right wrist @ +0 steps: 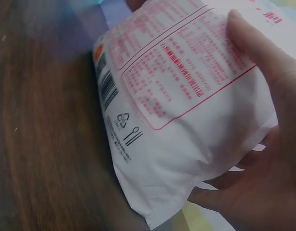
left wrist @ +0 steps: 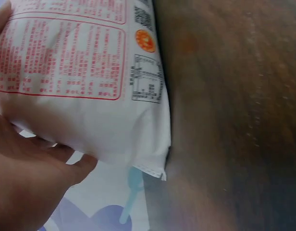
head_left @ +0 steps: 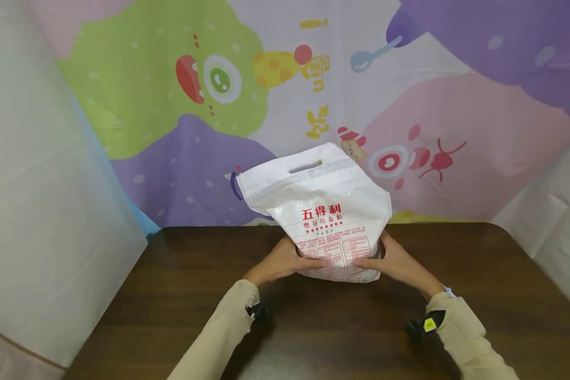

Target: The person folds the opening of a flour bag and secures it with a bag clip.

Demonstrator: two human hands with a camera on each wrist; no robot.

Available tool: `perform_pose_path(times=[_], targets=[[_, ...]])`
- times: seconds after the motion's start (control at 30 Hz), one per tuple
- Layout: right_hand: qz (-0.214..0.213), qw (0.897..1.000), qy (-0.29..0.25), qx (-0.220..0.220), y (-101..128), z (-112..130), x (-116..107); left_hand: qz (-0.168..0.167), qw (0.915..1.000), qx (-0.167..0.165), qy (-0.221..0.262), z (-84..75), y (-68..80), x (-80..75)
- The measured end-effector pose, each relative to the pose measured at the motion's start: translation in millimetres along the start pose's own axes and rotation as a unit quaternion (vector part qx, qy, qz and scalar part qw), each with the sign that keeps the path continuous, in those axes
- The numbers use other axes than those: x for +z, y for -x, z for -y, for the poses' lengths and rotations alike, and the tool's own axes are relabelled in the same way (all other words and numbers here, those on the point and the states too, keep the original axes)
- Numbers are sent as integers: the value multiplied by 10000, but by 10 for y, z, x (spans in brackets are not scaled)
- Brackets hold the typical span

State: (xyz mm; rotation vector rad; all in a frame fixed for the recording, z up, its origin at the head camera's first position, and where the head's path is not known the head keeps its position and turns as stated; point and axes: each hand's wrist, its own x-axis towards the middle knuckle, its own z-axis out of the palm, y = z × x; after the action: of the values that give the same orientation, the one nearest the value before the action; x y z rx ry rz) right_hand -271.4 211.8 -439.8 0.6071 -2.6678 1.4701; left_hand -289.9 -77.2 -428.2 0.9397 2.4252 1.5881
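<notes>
Pinching white printed bag [head_left: 330,211] with left hand [head_left: 284,258] and right hand [head_left: 398,260], between thumbs in front, fingers behind. Held over brown table [head_left: 180,295], perhaps touching it; hard to judge. Reaching in from near side of table in beige sleeves [head_left: 216,332]. Backed beyond table by cartoon-patterned cloth [head_left: 171,137].

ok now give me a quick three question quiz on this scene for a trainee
1. True or false: only one hand holds the bag.
2. What colour is its large print? A blue, B red, C green
3. Fill in: in the head view, the handle is ___ the large print.

Key:
1. False; left hand and right hand both hold it.
2. B
3. above
</notes>
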Motion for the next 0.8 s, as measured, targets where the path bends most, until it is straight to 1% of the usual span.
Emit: perform_pose_path(times=[0.13, 0.23, 0.3, 0.4, 0.5, 0.67, 0.73, 0.8], targets=[[-106, 9999, 67, 13, 29, -9, 9, -67, 9998, -48, -172, 29, 8, 34], [-118, 9999, 91, 46, 53, 7, 25, -206, 9990, -90, -373, 35, 39, 47], [-104, 9999, 80, 76, 65, 16, 38, -231, 9992, -74, -309, 35, 62, 58], [-128, 9999, 73, 85, 95, 41, 50, -211, 9998, 16, -62, 5, 97, 77], [-148, 9997, 186, 78, 139, 70, 59, -187, 9997, 75, 146, -97, 159, 89], [-189, 9988, 437, 70, 229, 122, 58, -169, 9994, -109, 266, -331, 289, 110], [-213, 9985, 497, 48, 261, 141, 50, -168, 9993, -121, 316, -374, 321, 126], [-214, 9984, 516, 26, 288, 155, 43, -197, 9993, -113, 286, -362, 335, 144]])
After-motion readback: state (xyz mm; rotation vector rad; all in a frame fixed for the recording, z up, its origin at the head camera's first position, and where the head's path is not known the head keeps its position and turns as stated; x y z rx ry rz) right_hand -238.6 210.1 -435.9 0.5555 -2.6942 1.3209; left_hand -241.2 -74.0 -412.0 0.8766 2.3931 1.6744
